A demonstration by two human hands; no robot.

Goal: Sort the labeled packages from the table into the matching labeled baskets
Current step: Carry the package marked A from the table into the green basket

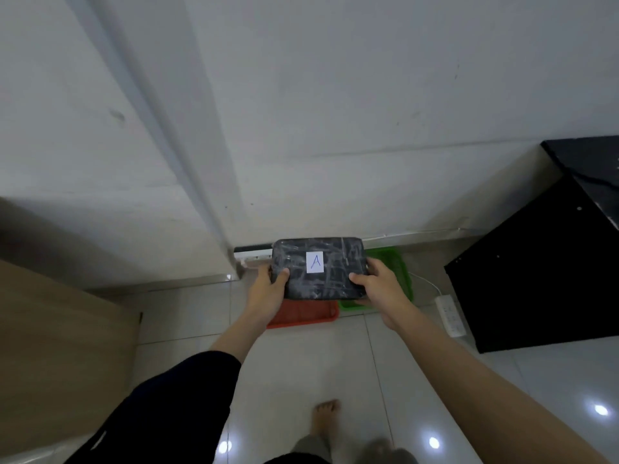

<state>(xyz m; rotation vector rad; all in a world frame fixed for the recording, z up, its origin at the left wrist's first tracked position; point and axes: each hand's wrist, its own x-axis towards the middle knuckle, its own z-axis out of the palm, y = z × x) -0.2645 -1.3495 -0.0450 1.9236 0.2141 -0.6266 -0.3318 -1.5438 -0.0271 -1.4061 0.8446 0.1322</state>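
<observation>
A black, tape-wrapped package (335, 267) with a white label marked "A" is held flat in the air in front of me. My left hand (268, 289) grips its left end and my right hand (378, 288) grips its right end. Below it on the floor by the wall stand two baskets: an orange-red basket (306, 315) under the package's left half, and a green basket (390, 262) to the right. The package hides most of both baskets, and no basket label shows.
A white power strip (450, 315) with a cable lies on the tiled floor right of the green basket. A black cabinet (542, 279) stands at the right. A wooden surface (57, 349) fills the lower left. My bare foot (323, 420) is on the tiles.
</observation>
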